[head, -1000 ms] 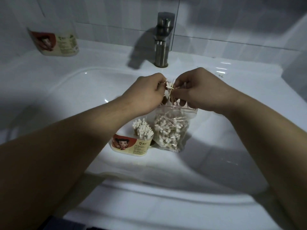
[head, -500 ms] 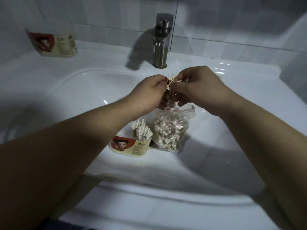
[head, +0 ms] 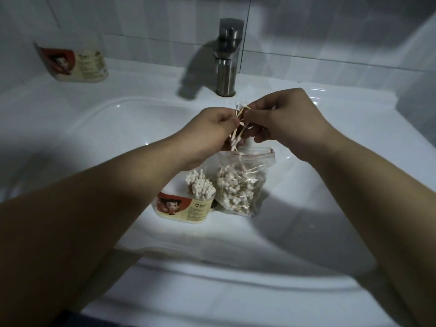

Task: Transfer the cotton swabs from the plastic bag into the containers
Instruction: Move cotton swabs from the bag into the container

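Pinching one small bunch of swabs (head: 239, 107) between them, your hands meet just above the centre of the frame. Your left hand (head: 212, 128) has its fingers curled on the sticks from the left. Your right hand (head: 289, 121) holds the same bunch from the right, with thumb and fingertips drawn in tight. The sticks splay out unevenly. White tips poke up above your fingers, and the lower ends hang down toward the bag (head: 245, 185). The bag stands directly below, inside the sink (head: 113, 128). Its red-edged mouth gapes open and its body is packed with a jumble of swabs. Just left of the bag sits a container (head: 184, 208) with a red cartoon label. A tight cluster of swabs stands upright in its right end; whether container and bag touch, you cannot tell from here. A second container (head: 75, 64) with the same label is in the upper left of the frame, on the ledge against the tiled wall. The tap (head: 227, 60) rises at upper centre, behind your hands.
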`<state>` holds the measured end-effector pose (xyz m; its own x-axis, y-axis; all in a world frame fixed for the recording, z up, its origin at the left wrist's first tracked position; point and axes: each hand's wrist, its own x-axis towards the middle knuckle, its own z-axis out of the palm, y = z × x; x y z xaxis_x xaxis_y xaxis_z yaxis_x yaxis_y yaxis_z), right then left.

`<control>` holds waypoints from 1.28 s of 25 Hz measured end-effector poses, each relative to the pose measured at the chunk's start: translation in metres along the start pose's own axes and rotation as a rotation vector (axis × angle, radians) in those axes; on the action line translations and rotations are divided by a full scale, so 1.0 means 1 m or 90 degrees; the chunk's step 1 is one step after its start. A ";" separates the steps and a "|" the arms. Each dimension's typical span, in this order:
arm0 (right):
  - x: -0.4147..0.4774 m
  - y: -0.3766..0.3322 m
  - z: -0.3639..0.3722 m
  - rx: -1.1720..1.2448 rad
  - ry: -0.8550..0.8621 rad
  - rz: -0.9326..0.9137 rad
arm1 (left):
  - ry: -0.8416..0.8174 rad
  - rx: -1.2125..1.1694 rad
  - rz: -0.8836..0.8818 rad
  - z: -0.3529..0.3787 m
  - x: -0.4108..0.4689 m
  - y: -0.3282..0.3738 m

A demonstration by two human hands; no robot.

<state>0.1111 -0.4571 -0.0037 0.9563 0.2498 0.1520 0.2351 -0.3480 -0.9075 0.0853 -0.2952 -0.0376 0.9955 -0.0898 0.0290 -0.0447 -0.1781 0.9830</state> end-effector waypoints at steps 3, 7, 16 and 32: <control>0.002 -0.001 -0.004 0.010 0.030 0.002 | 0.016 -0.005 -0.010 0.001 0.002 -0.002; 0.003 -0.001 -0.007 -0.017 0.050 -0.002 | 0.021 0.005 -0.016 0.002 0.002 -0.004; 0.008 -0.002 -0.016 -0.018 0.135 -0.017 | 0.050 -0.167 -0.107 0.003 0.002 0.002; -0.016 -0.009 0.009 -0.258 -0.160 -0.013 | 0.143 -0.483 0.005 0.012 0.004 0.022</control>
<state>0.0918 -0.4497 -0.0020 0.8910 0.4534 0.0234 0.3499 -0.6531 -0.6716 0.0871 -0.3114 -0.0185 0.9920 0.1259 -0.0069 -0.0634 0.5459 0.8355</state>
